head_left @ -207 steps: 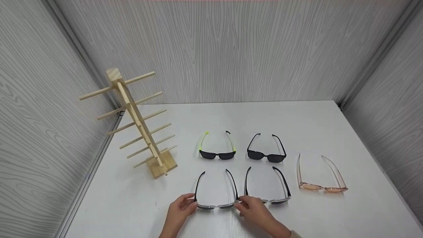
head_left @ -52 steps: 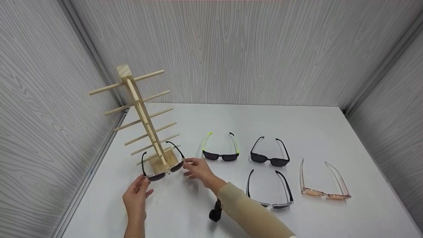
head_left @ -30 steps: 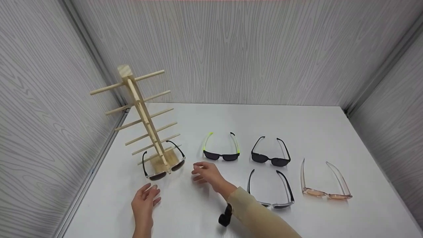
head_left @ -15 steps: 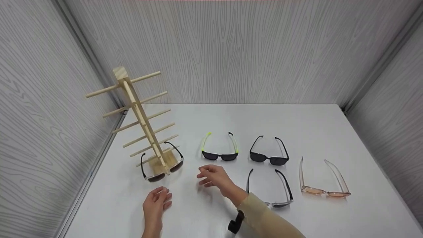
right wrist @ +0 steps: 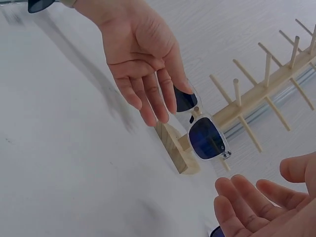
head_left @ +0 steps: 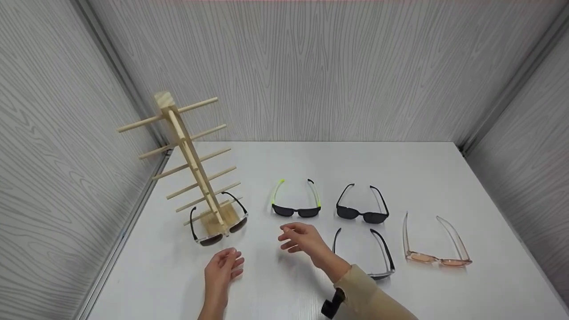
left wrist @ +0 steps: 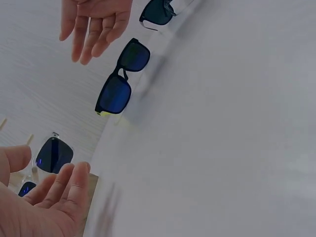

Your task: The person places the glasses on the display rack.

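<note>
Clear-framed sunglasses (head_left: 211, 240) with dark lenses and black temples hang on the lowest part of a wooden display rack (head_left: 191, 156), their bridge at the upright's front peg. My left hand (head_left: 220, 272) is just below and right of them, its fingers loosely bent and holding nothing. Further right, my right hand (head_left: 306, 242) hovers over the table with relaxed fingers and nothing in them. Both palms show in the wrist views, apart from each other. In the right wrist view the hung sunglasses (right wrist: 206, 138) are partly covered by the left hand (right wrist: 143, 64).
Black sunglasses with lime temples (head_left: 295, 211) lie beyond my right hand, all-black sunglasses (head_left: 362, 214) to their right. My right forearm partly hides another clear-framed pair (head_left: 386, 253). Pink clear-framed glasses (head_left: 438, 259) lie far right. Wood-grain panels (head_left: 311, 71) enclose the white table (head_left: 378, 160).
The clear-framed sunglasses, earlier held by both hands on the table, went left onto the rack's lowest pegs. Both hands let go, then drew away to the right.
</note>
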Tool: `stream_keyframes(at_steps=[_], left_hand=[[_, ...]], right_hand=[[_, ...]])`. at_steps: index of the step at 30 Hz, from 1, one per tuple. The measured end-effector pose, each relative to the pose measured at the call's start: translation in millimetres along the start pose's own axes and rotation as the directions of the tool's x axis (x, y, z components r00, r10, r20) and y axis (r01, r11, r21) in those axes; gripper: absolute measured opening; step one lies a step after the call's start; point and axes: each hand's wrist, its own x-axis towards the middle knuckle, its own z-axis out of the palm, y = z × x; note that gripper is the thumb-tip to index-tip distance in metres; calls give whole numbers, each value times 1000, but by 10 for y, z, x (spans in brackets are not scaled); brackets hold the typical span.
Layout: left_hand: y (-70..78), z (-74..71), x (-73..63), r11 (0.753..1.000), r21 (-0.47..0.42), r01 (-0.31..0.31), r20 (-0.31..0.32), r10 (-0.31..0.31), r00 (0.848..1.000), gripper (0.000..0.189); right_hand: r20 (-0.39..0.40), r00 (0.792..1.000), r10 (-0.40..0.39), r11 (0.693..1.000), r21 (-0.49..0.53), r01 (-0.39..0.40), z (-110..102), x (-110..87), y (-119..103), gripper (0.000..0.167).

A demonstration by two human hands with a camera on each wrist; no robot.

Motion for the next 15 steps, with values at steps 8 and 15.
stream_keyframes(at_steps=[8, 15], left_hand=[[230, 155, -284, 998, 38, -52, 108, 47, 993, 52], [216, 291, -289, 996, 64, -68, 147, 58, 987, 55]], right_hand=[[-26, 1000, -18, 1000, -19, 18, -184, -124, 22, 38], [-58, 998, -38, 999, -38, 36, -392, -253, 24, 36]])
